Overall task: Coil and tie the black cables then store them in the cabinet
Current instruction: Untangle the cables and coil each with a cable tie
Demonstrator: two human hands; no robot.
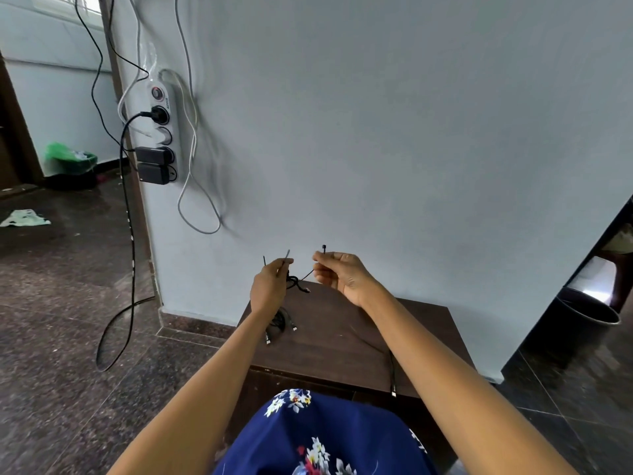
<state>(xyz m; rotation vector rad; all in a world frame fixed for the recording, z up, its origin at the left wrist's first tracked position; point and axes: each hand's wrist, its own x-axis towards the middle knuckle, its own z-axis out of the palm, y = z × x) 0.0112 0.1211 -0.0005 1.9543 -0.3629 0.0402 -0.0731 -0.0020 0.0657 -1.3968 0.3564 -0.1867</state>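
Above the far edge of the dark wooden cabinet top [342,334], my left hand [269,284] pinches a small coiled black cable [295,282] together with thin black tie ends that stick up from my fingers. My right hand [337,272] grips the other end of the black tie [324,249], which runs taut down to the coil. A second coiled black cable [279,325] lies on the cabinet under my left wrist. A third black cable [392,370] lies uncoiled along the right side, its plug at the front edge.
The cabinet stands against a pale wall. A power strip [164,132] with plugs and hanging grey and black cords is mounted at the upper left. A black cord loops on the floor [113,337] to the left. A dark bin [587,311] stands at the right.
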